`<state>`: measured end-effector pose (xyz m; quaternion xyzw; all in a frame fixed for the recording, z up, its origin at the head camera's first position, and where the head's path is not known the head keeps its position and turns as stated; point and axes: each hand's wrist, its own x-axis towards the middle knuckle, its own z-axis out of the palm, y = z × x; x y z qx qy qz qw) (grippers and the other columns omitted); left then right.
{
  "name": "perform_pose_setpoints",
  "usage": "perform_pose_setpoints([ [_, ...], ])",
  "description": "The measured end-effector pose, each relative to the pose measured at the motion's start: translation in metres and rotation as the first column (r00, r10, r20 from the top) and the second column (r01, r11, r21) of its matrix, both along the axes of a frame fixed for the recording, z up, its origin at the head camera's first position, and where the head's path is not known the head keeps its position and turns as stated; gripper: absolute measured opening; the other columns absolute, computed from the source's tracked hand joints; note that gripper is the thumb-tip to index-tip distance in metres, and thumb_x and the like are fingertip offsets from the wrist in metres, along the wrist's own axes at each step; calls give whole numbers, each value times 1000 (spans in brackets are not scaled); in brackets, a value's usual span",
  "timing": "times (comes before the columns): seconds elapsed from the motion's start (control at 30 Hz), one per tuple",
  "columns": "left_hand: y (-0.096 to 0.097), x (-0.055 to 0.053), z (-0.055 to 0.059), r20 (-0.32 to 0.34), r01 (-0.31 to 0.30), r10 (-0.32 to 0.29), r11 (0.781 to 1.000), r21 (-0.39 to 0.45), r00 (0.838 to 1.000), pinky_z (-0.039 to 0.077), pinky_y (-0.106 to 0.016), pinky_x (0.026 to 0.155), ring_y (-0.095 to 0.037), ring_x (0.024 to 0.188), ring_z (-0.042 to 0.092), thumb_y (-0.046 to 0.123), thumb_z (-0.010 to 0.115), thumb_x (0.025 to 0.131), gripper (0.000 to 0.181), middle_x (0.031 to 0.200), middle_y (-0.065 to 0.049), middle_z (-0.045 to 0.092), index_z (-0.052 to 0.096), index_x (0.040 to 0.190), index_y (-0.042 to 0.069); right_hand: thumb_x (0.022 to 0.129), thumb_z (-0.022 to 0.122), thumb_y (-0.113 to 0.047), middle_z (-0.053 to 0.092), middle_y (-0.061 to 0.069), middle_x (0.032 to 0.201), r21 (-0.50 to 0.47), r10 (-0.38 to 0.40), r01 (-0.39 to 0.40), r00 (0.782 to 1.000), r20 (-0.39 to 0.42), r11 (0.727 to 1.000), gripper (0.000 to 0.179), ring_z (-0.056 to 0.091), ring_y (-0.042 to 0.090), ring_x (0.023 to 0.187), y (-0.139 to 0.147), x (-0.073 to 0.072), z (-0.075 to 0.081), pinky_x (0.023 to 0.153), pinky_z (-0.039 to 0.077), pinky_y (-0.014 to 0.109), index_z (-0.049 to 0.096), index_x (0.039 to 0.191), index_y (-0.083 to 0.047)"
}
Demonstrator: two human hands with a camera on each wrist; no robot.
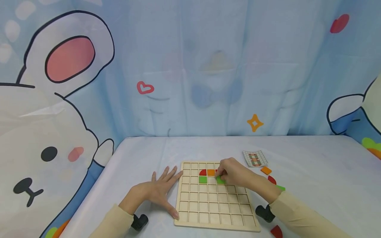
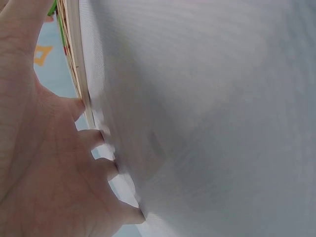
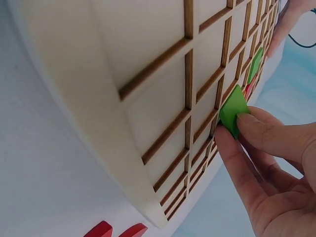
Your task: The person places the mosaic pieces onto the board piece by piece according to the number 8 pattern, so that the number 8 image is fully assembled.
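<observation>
A wooden grid board [image 1: 197,218] lies on the white table. My left hand [image 1: 159,191] has its fingers spread along the board's left side, thumb and fingertip at the edge. Over the upper part of the grid, my right hand [image 1: 233,172] pinches a green square tile [image 3: 233,111] between thumb and fingers, tilted over a cell in the right wrist view. In the cells to its left are a red quarter-round tile [image 1: 203,172], an orange square tile [image 1: 211,172] and another green square tile [image 1: 203,179]. A bit of red shows beside the right fingertips, mostly hidden.
A printed pattern card [image 1: 255,158] lies beyond the board's right corner. Near the right forearm are a loose orange tile [image 1: 266,170], a red tile [image 1: 272,180] and a partly covered green tile [image 1: 280,188]. Another red piece [image 1: 276,231] lies at the front right.
</observation>
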<state>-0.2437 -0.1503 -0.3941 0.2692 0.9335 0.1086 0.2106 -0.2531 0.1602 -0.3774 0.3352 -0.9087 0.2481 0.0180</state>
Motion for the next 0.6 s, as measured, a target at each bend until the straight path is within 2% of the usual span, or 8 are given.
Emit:
perform_pose_setpoints([
  [0.27,1,1,0,5,-9,10,1000,-7,1000,-2,-74,120,-35,161,-9,59,92,72,135,177,-9,-6,4,170,26,79,76,20,72,2,83,4,-26,26,1000,7,1000,21,58,2,69,-2,1,0,62,52,19,82,89,2],
  [0.5,0,1,0,8,-10,10,1000,-5,1000,-2,-74,120,-35,161,-9,59,92,73,135,177,-9,-5,5,170,26,80,79,18,71,1,79,14,-16,16,1000,-24,1000,19,63,8,70,-1,0,-3,64,55,21,82,85,0],
  [0.6,-1,1,0,8,-10,10,1000,-9,1000,-2,-74,120,-35,161,-10,60,91,73,135,177,-9,-6,4,170,26,81,79,16,71,1,83,1,-27,27,1000,12,1000,17,62,6,72,1,0,-3,65,56,22,81,87,1],
])
